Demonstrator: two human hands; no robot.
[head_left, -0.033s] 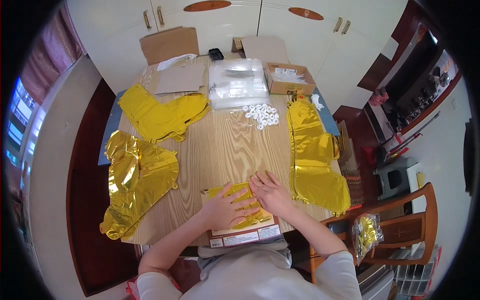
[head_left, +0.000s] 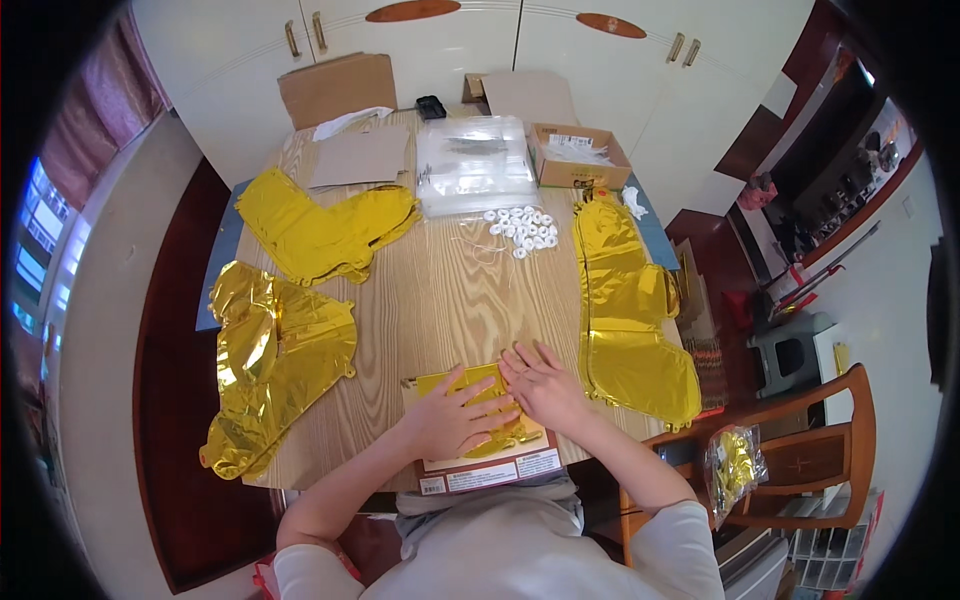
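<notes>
At the table's near edge lies a printed card with a folded gold foil balloon on top of it. My left hand lies flat across the foil, its fingers spread and pointing right. Against the foil's far right edge rests my right hand, fingers stretched forward and a little apart. Both palms face down, and the hands cover much of the folded foil. Whether anything small lies under the fingers is hidden.
Flat gold foil balloons lie on the left and right, with a stack at far left. Beyond are small white ribbon rolls, clear plastic bags and a cardboard box. A wooden chair stands right.
</notes>
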